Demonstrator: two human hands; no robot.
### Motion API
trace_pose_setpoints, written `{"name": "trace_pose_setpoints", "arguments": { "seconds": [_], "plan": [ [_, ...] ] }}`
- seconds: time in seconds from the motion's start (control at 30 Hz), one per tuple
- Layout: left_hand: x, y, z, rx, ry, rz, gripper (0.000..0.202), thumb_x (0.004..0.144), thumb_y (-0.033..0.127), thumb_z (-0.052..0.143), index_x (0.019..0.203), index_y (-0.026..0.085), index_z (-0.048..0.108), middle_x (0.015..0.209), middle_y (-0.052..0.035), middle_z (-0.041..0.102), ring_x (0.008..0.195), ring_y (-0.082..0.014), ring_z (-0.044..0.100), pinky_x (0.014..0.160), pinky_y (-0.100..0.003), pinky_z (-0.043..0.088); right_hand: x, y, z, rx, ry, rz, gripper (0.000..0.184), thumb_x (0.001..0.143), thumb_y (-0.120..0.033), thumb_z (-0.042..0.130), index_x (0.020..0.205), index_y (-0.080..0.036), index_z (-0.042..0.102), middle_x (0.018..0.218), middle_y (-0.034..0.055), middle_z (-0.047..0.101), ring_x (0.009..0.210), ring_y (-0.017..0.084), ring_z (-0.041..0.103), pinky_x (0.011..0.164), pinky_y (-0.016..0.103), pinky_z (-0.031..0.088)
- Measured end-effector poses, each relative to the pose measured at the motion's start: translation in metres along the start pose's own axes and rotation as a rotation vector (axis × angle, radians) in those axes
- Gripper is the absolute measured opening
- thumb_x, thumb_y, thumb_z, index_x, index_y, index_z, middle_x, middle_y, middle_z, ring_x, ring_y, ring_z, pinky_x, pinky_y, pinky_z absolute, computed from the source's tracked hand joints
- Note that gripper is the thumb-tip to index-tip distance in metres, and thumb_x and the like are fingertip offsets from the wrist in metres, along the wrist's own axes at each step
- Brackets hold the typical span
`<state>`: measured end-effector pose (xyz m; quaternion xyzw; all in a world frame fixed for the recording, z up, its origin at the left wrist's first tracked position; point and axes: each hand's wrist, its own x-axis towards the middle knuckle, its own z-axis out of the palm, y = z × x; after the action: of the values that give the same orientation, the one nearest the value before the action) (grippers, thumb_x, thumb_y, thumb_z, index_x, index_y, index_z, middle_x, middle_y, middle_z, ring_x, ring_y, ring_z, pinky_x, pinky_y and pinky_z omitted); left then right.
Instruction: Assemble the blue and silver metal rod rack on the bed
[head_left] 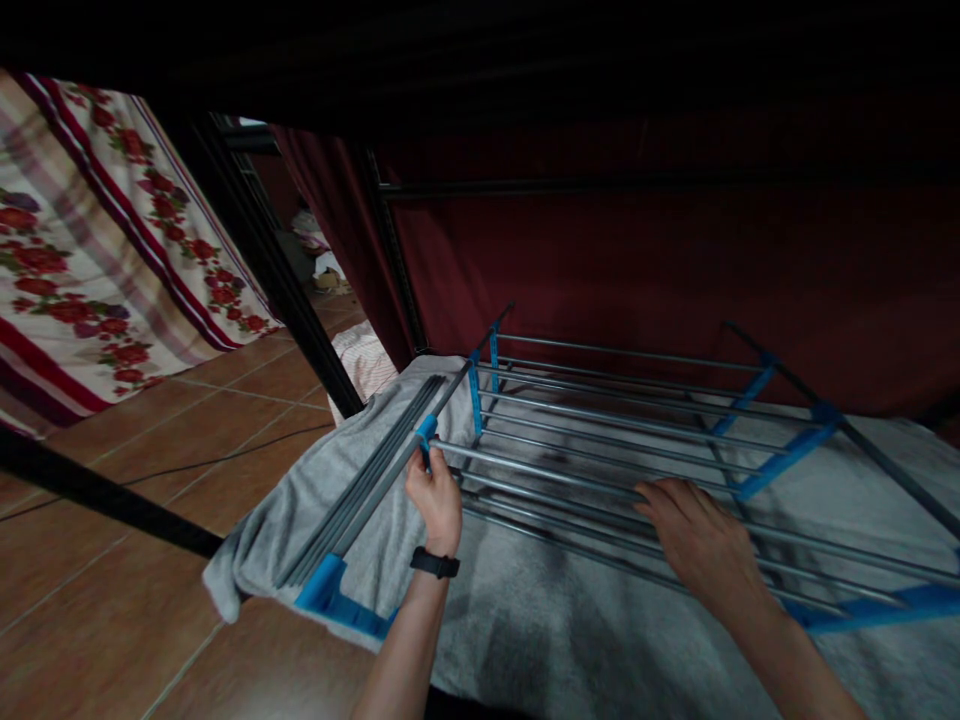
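A rack of grey metal tubes [540, 467] with blue plastic connectors lies on a grey blanket [525, 640]. My left hand [436, 500], with a black band at its wrist, is closed on a blue connector [426, 428] where a cross tube meets the left side pole. My right hand [697, 535] is wrapped over that same tube farther right; its fingertips are partly hidden behind it. Several loose tubes [367, 478] lie side by side left of the pole. Another blue connector [330, 590] sits at the pole's near end.
Black metal bed posts [277, 270] and a dark frame overhead enclose the space. A maroon curtain [637, 270] hangs behind the rack. At the left, a floral cloth [112, 250] hangs above a brown tiled floor [187, 450] with a thin cable across it.
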<state>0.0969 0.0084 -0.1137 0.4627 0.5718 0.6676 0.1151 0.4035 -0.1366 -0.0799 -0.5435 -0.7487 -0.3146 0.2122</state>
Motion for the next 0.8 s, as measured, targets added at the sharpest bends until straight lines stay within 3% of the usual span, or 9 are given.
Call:
{"name": "trace_pose_setpoints", "arguments": {
  "seconds": [0.47,0.8],
  "plan": [
    [-0.0005,0.0012,0.0041,-0.036,0.013,0.002,0.032,0.093,0.035,0.053,0.112,0.015,0.068,0.112,-0.0139,0.071,0.114,-0.0295,0.063,0.105,-0.042,0.044,0.0,0.0006,-0.0002,-0.012,-0.028,-0.011,0.015,0.101,-0.023,0.05,0.11,-0.016,0.06,0.097,0.006,0.065,0.085,0.02,0.057,0.078,0.034,0.042],
    [0.0003,0.0024,0.003,0.028,0.014,0.017,0.034,0.092,0.038,0.051,0.107,0.013,0.069,0.11,-0.0157,0.071,0.111,-0.0296,0.064,0.102,-0.041,0.046,-0.0035,0.0029,0.0049,0.014,-0.023,-0.023,0.016,0.101,-0.021,0.05,0.112,-0.016,0.061,0.097,0.007,0.066,0.085,0.021,0.057,0.079,0.036,0.04]
  ]
}}
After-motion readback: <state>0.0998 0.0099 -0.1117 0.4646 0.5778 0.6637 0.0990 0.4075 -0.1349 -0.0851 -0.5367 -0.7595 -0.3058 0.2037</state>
